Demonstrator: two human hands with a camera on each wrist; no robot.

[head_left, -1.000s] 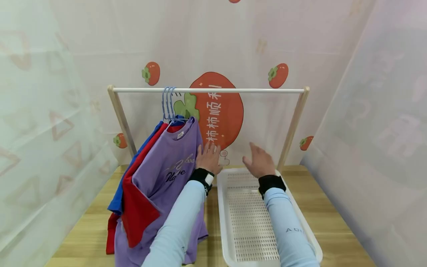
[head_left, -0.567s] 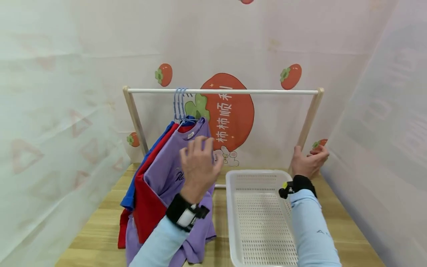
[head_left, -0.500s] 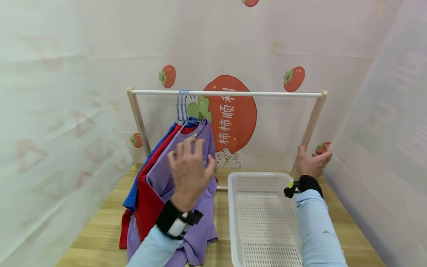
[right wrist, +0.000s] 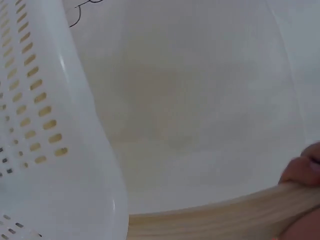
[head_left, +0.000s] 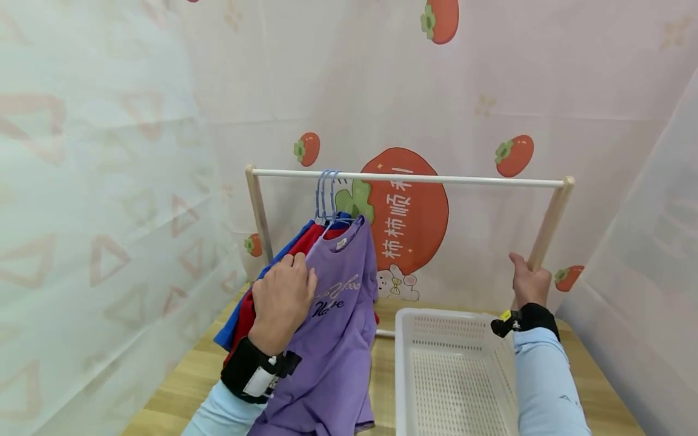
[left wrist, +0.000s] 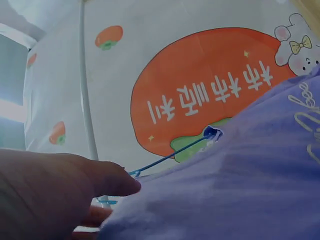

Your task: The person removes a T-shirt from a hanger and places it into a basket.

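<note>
Three shirts hang from light-blue hangers (head_left: 323, 194) at the left of a rack, a purple one (head_left: 338, 327) in front, then red (head_left: 305, 239) and blue (head_left: 226, 336). My left hand (head_left: 283, 297) holds the purple shirt by its left shoulder side, fingers curled. In the left wrist view its thumb (left wrist: 115, 180) lies over the edge of the purple cloth (left wrist: 230, 190), and other fingertips pass behind. My right hand (head_left: 531, 287) grips the rack's right wooden post (head_left: 551, 227), thumb up along it; the right wrist view catches part of the hand at its edge.
The rack's white top rail (head_left: 463, 180) runs across above both hands. A white perforated basket (head_left: 402, 375) stands on the wooden table (head_left: 384, 387) between the shirts and my right arm. Printed cloth walls (head_left: 491, 79) enclose the back and sides.
My right hand has gone from above the basket to the right post and grips it. My left hand has left the shirt's right side and moved to its left shoulder. The view has tilted up and left.
</note>
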